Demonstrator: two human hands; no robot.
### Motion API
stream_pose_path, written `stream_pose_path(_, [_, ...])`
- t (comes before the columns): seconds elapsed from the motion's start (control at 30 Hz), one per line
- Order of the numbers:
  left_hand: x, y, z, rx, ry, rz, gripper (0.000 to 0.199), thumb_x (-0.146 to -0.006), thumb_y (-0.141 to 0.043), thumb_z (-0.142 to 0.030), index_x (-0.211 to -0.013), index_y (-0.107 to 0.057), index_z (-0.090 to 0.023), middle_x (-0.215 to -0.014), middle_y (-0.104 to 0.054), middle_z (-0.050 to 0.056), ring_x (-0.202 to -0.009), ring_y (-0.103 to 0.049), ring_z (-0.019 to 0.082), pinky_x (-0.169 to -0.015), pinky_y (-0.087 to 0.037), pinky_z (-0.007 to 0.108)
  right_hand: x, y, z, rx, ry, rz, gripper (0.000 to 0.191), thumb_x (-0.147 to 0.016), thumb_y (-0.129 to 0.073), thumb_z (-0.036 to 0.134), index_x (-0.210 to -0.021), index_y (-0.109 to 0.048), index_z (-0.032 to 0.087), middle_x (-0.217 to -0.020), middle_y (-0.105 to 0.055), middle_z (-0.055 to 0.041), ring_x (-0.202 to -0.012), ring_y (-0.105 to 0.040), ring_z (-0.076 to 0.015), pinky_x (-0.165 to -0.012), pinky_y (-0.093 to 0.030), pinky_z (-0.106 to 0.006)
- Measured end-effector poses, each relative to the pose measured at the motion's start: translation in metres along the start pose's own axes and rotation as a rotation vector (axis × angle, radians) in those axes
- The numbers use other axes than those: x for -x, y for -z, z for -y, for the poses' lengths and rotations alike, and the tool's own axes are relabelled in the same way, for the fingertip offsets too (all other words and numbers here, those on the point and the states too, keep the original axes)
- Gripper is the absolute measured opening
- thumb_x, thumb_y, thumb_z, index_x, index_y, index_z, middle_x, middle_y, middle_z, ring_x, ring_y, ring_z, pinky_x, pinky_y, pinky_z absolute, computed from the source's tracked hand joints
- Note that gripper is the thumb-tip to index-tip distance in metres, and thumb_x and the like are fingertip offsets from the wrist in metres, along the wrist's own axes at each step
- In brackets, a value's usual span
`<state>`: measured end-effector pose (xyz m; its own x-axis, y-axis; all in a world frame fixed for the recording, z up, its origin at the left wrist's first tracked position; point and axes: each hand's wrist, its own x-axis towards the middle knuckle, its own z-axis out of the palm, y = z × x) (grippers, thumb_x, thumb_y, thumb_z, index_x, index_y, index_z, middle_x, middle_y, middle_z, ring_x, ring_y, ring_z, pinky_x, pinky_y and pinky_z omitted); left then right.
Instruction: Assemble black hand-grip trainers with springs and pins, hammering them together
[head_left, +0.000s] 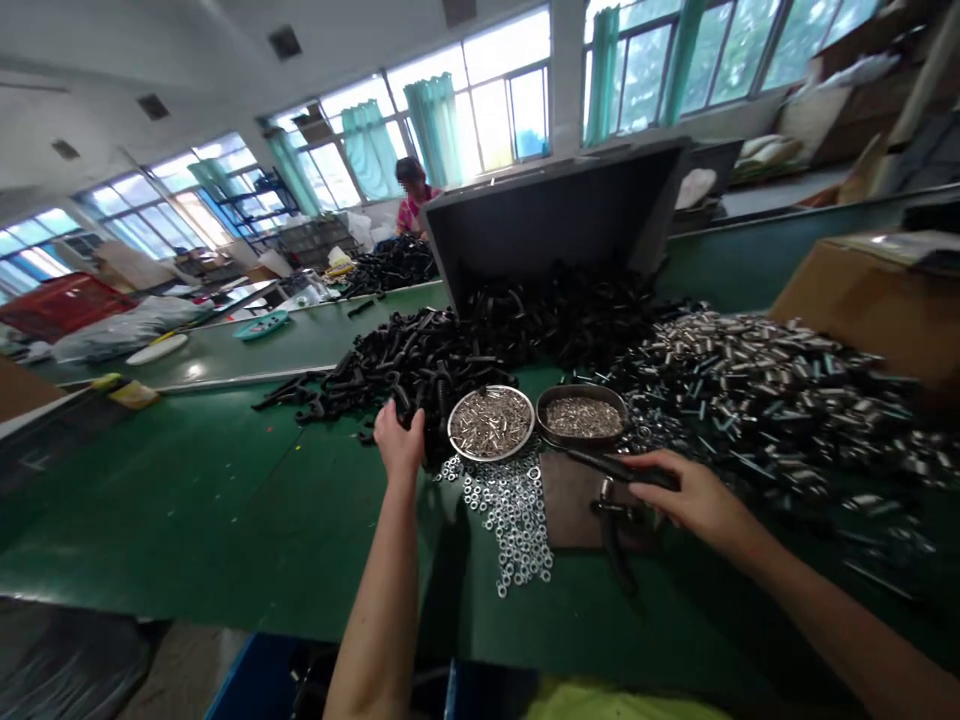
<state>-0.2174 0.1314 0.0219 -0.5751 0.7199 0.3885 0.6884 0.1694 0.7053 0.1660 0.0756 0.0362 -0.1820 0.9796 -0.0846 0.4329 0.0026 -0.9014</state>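
Observation:
My left hand (400,440) reaches to the near edge of a heap of black curved handle-like parts (420,350). Its thumb and fingers are apart, with black parts between and beyond them; the fingertips are partly hidden. My right hand (694,495) is closed around a long black handle-like piece (611,466) pointing left. Beneath it, a black curved part with a metal fitting (616,530) is over a brown square plate (568,510). Left of the plate lie many loose small metal nuts or rings (521,535). A round dish (453,440) of small metal pins stands behind them.
A dark oval tin (546,433) of small metal pieces stands beside the dish. Metal cylinders (757,370) are heaped to the right near a cardboard box (877,300). A tipped grey bin (555,215) stands behind the black heap. Another person (414,200) is farther back.

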Motion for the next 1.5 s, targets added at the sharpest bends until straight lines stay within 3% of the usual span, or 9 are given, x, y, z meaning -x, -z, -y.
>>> stream_pose_path(0.07, [0.033, -0.004, -0.048, 0.123, -0.243, 0.087, 0.055, -0.077, -0.062, -0.034, -0.127, -0.049, -0.017, -0.138, -0.043, 0.014, -0.131, -0.035, 0.026, -0.110, -0.024, 0.040, 0.010, 0.003, 0.002, -0.006, -0.010, 0.004, 0.028, -0.071, -0.062, 0.034, -0.094, -0.064, 0.018, -0.055, -0.060, 0.0017, -0.042, -0.053, -0.0122, -0.039, -0.041, -0.023])
stream_pose_path(0.17, [0.114, -0.006, -0.106, 0.386, -0.476, 0.644, 0.060, -0.070, -0.072, -0.038, -0.125, -0.053, -0.023, -0.132, -0.051, 0.010, -0.125, -0.043, 0.027, -0.107, -0.030, 0.039, 0.027, -0.002, 0.000, -0.061, -0.037, 0.066, 0.022, -0.072, -0.061, 0.031, -0.089, -0.061, 0.018, -0.051, -0.055, 0.0044, -0.042, -0.052, -0.0111, -0.039, -0.040, -0.022])
stream_pose_path(0.23, [0.169, -0.010, -0.124, 0.461, -0.455, 0.845, 0.067, -0.059, -0.079, -0.040, -0.120, -0.057, -0.022, -0.126, -0.056, 0.012, -0.119, -0.047, 0.032, -0.104, -0.032, 0.043, 0.037, -0.008, -0.006, -0.108, -0.032, 0.139, 0.021, -0.074, -0.060, 0.032, -0.089, -0.059, 0.018, -0.050, -0.053, 0.0053, -0.041, -0.050, -0.0102, -0.039, -0.039, -0.021])
stream_pose_path(0.37, [0.227, -0.020, -0.114, 0.421, -0.244, 0.963, 0.032, -0.076, -0.063, -0.044, -0.097, -0.064, -0.020, -0.091, -0.066, 0.010, -0.088, -0.059, 0.027, -0.085, -0.044, 0.038, 0.042, -0.009, -0.021, -0.212, 0.040, 0.240, 0.036, -0.085, -0.047, 0.044, -0.108, -0.054, 0.017, -0.066, -0.061, 0.0008, -0.049, -0.055, -0.0117, -0.044, -0.044, -0.024])
stream_pose_path(0.57, [0.225, -0.013, -0.086, 0.826, 0.494, 0.956, 0.040, -0.074, -0.061, -0.054, -0.090, -0.055, -0.018, -0.059, -0.054, -0.002, -0.048, -0.050, 0.010, -0.047, -0.042, 0.022, 0.024, -0.020, -0.042, 0.583, 0.233, -0.155, 0.033, -0.082, -0.053, 0.050, -0.089, -0.062, 0.019, -0.096, -0.062, -0.0105, -0.096, -0.055, -0.0260, -0.079, -0.046, -0.039])
stream_pose_path(0.7, [0.225, -0.009, -0.080, 0.960, 0.679, 0.839, 0.039, -0.068, -0.071, -0.046, -0.088, -0.052, -0.017, -0.062, -0.055, -0.003, -0.048, -0.050, 0.007, -0.043, -0.039, 0.017, 0.016, -0.047, -0.049, 0.926, 0.276, -0.160, 0.036, -0.078, -0.058, 0.053, -0.085, -0.059, 0.017, -0.093, -0.062, -0.0145, -0.095, -0.054, -0.0309, -0.077, -0.043, -0.041])
stream_pose_path(0.9, [0.227, -0.012, -0.082, 1.002, 0.668, 0.895, 0.040, -0.065, -0.074, -0.041, -0.079, -0.045, -0.018, -0.055, -0.045, -0.008, -0.037, -0.035, 0.002, -0.036, -0.025, 0.015, 0.011, -0.058, -0.048, 0.600, 0.121, 0.033, 0.019, -0.088, -0.048, 0.036, -0.098, -0.051, 0.021, -0.084, -0.067, -0.0065, -0.079, -0.063, -0.0224, -0.069, -0.042, -0.030])
stream_pose_path(1.1, [0.225, -0.009, -0.095, 1.034, 0.681, 0.937, 0.047, -0.059, -0.079, -0.035, -0.089, -0.047, -0.018, -0.057, -0.040, -0.010, -0.040, -0.030, 0.001, -0.037, -0.020, 0.014, 0.034, -0.051, -0.029, 0.044, 0.262, -0.003, 0.021, -0.090, -0.043, 0.037, -0.091, -0.056, 0.022, -0.084, -0.065, -0.0019, -0.078, -0.062, -0.0168, -0.071, -0.045, -0.026])
stream_pose_path(1.5, [0.218, -0.005, -0.107, 0.801, 0.419, 0.937, 0.048, -0.059, -0.077, -0.029, -0.102, -0.058, -0.018, -0.070, -0.056, -0.001, -0.060, -0.049, 0.011, -0.051, -0.039, 0.019, 0.042, -0.056, -0.018, 0.143, 0.422, -0.028, 0.015, -0.089, -0.042, 0.031, -0.087, -0.054, 0.023, -0.079, -0.066, -0.0034, -0.076, -0.063, -0.0179, -0.069, -0.046, -0.029])
